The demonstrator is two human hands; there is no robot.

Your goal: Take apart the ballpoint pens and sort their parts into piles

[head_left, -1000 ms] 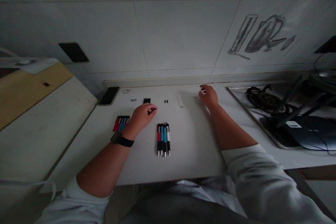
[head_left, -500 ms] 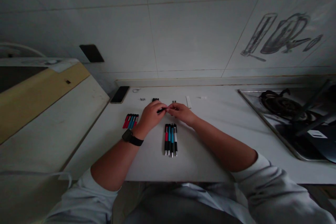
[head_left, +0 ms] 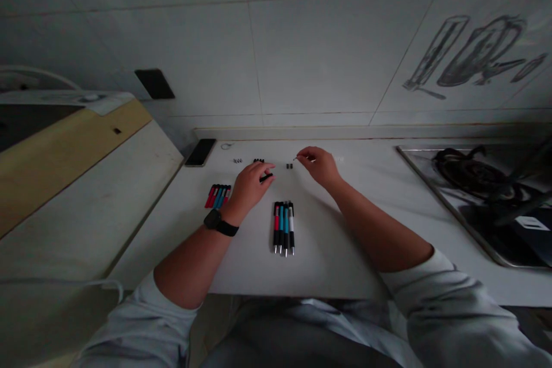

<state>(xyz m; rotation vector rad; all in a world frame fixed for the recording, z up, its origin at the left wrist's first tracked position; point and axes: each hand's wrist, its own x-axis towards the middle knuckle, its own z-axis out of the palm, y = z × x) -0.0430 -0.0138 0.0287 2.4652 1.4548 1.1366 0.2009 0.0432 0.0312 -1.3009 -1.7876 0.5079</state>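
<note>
Pale grey wall tiles (head_left: 310, 57) back a white countertop (head_left: 336, 264). Near the frame's centre, the left hand (head_left: 249, 185) grips a short black cylindrical piece (head_left: 266, 177); apart from it, farther right, the right hand (head_left: 320, 166) pinches a tiny dark piece (head_left: 295, 158), too small to identify. Four red, blue and white pens with black grips (head_left: 283, 229) lie below centre.
</note>
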